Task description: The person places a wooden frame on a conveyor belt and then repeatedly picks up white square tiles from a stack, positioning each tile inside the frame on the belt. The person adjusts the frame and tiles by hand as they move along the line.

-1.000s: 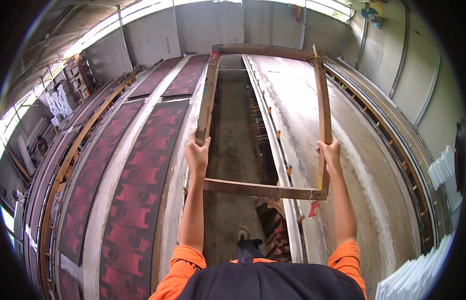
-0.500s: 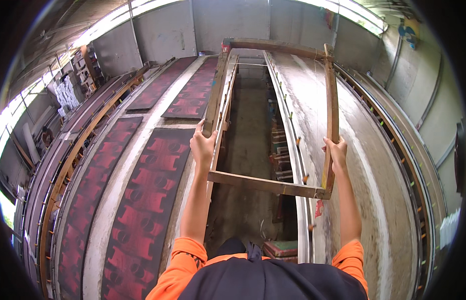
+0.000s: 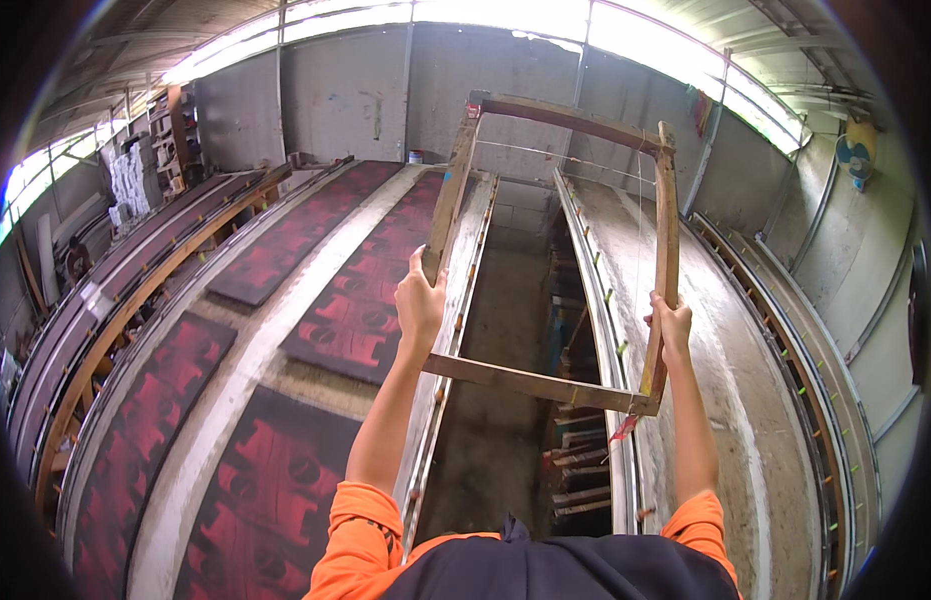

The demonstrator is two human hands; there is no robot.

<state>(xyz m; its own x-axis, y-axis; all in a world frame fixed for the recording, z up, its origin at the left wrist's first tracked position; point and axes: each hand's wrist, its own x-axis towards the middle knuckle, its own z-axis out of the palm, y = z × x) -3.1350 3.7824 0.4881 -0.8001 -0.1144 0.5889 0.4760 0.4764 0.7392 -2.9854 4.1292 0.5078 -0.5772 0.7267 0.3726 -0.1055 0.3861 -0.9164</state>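
Observation:
A large rectangular wooden frame (image 3: 525, 383) is held up in front of me, tilted away over the aisle. My left hand (image 3: 419, 308) is closed around its left bar, near the lower end. On the opposite bar, my right hand (image 3: 672, 328) grips a little above the near corner. Thin strings cross the frame's opening near its far end, and the tables show through it. A small red scrap (image 3: 623, 428) hangs by the near right corner. Both arms are stretched forward.
Dark-red patterned panels (image 3: 270, 480) lie on the long table to my left. Another long table (image 3: 730, 370), edged with small pegs, runs along my right. Between them is a narrow aisle (image 3: 485, 430). Wooden pieces (image 3: 582, 480) are stacked beneath the right table. A fan (image 3: 855, 155) hangs on the right wall.
My view has moved forward along the aisle and tilted up, so the left panels appear nearer. The frame stays in both hands, slightly lower in view.

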